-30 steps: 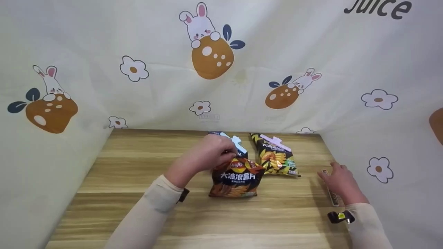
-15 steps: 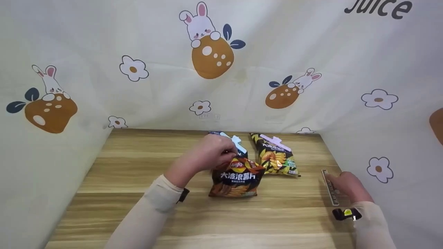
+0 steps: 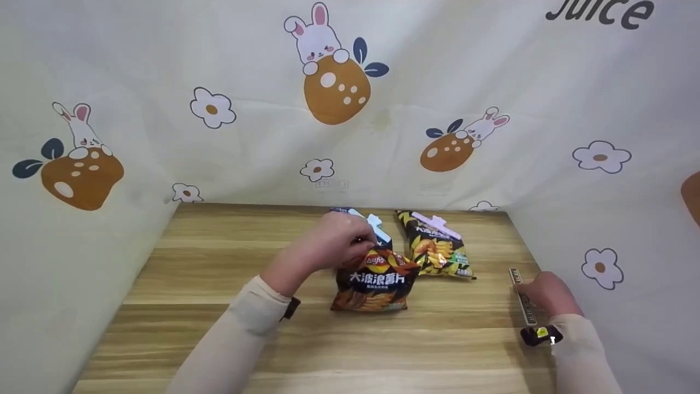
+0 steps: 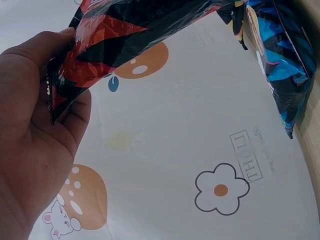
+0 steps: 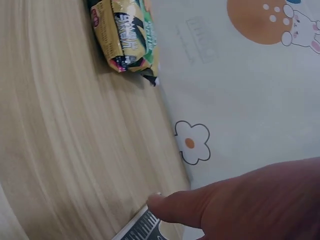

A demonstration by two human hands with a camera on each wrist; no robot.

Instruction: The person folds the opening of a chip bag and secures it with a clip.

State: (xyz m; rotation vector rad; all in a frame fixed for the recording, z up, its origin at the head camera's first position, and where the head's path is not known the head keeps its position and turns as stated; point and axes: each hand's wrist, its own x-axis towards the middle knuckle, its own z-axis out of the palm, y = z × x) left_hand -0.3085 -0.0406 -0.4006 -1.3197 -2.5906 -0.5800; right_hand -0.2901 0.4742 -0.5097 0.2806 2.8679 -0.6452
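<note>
My left hand (image 3: 340,236) pinches the top corner of a black and orange potato chip bag (image 3: 376,284), which stands upright on the table. In the left wrist view the thumb lies on one side of this chip bag (image 4: 115,42), with fingers behind it. At the right, my right hand (image 3: 548,294) pinches a narrow pale strip (image 3: 528,312) with dark markings, lying on the table. The right wrist view shows the thumb (image 5: 175,206) on the end of the strip (image 5: 142,227); the other fingers are hidden there. The strip's exact kind is unclear.
Behind the held bag lies a blue chip bag with a light-blue bag clip (image 3: 377,227), partly hidden by the left hand. A yellow and black chip bag (image 3: 437,254) with a pink bag clip (image 3: 437,223) lies beside it. Printed cloth (image 3: 246,153) surrounds the wooden table (image 3: 219,328).
My right hand has come down onto the narrow strip, its fingers curling in and shifting slightly left across it. My left hand and the held chip bag have stayed in place.
</note>
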